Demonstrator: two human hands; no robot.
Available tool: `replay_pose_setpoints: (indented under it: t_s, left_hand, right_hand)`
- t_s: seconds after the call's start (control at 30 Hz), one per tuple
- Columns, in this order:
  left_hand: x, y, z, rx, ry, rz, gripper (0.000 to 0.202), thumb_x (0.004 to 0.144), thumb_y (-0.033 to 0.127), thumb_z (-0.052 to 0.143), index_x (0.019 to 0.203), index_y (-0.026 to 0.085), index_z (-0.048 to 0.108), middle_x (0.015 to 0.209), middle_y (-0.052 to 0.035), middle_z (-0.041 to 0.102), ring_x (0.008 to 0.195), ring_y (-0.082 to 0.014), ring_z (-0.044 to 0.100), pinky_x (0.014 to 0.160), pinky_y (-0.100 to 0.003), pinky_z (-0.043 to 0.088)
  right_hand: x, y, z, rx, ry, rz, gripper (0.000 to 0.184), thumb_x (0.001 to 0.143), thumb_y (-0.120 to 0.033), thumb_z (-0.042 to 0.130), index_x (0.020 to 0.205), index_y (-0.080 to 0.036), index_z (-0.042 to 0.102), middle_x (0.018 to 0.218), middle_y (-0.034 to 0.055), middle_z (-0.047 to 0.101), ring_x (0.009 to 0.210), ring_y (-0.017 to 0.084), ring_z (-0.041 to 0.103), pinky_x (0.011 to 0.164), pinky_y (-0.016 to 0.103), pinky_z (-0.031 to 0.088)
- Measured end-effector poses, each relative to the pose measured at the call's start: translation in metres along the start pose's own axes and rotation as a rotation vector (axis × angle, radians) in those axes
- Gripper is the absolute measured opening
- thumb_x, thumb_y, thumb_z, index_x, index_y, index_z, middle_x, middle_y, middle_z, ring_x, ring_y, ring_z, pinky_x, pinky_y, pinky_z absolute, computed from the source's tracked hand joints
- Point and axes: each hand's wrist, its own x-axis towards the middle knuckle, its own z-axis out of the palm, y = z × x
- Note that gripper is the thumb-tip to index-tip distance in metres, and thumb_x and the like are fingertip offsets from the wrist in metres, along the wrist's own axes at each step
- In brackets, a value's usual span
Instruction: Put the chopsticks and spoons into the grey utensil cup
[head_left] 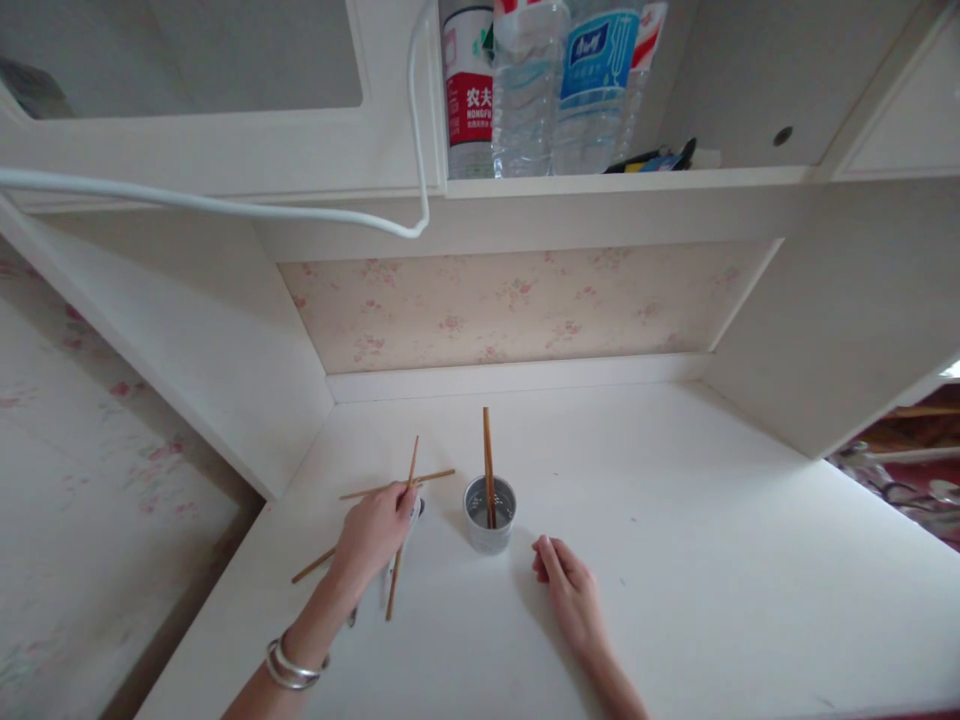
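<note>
My left hand [375, 530] is closed around a chopstick [394, 585], pinching it between thumb and fingers; its thin end points up and away. Under and beside this hand lie more chopsticks, one crossing behind the fingers [439, 475] and another poking out to the left [311, 567]. A white item with a dark end [415, 510] is partly hidden beneath the hand. To the right stands a grey metal mesh cup [489, 540] with chopsticks [489, 450] upright inside. My right hand [570, 590] rests right of the cup, fingers curled, with nothing visible in it.
A white desktop [675, 560] spreads under both hands, with side panels left and right. Plastic bottles [529, 95] stand on the shelf [630, 180] above. A white cable [300, 212] hangs across the upper left. Small metal pieces [352, 615] show near my left wrist.
</note>
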Motion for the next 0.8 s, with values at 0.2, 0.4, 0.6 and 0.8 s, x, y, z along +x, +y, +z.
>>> replay_pose_setpoints:
  t_s: [0.2,0.4,0.6,0.8]
  left_hand:
    - [0.010,0.052,-0.062,-0.604,0.263,0.189,0.037,0.092,0.050,0.044,0.105,0.019,0.059,0.083,-0.0014,0.073,0.073,-0.0150,0.066,0.071,-0.024,0.048]
    - [0.041,0.081,-0.050,-0.790,0.273,0.245,0.038,0.093,0.048,0.044,0.110,0.017,0.058,0.091,-0.0056,0.074,0.083,-0.0165,0.069,0.078,-0.028,0.052]
    - [0.050,0.083,0.002,-0.693,0.155,0.229,0.036,0.094,0.044,0.041,0.102,0.020,0.065,0.094,-0.0059,0.075,0.088,-0.0185,0.070,0.081,-0.029,0.051]
    - [0.042,0.083,0.030,-0.627,0.124,0.225,0.037,0.094,0.043,0.038,0.101,0.021,0.068,0.097,-0.0054,0.074,0.088,-0.0183,0.068,0.079,-0.027,0.049]
  right_hand:
    - [0.000,-0.003,0.000,0.022,-0.009,-0.015,0.049,0.092,-0.060,0.038,0.073,-0.020,0.061,0.065,0.0016,0.061,0.063,0.017,0.056,0.061,0.026,0.042]
    - [0.000,-0.001,0.002,0.010,0.001,-0.016,0.050,0.092,-0.061,0.037,0.073,-0.021,0.060,0.064,0.0010,0.061,0.062,0.017,0.056,0.061,0.026,0.042]
    - [0.001,-0.001,0.003,0.006,0.005,-0.026,0.050,0.093,-0.060,0.037,0.074,-0.021,0.061,0.063,0.0010,0.060,0.060,0.017,0.056,0.059,0.026,0.041]
    - [0.000,-0.005,0.002,-0.015,0.016,-0.025,0.050,0.092,-0.060,0.037,0.072,-0.021,0.061,0.062,0.0007,0.060,0.059,0.017,0.056,0.058,0.025,0.040]
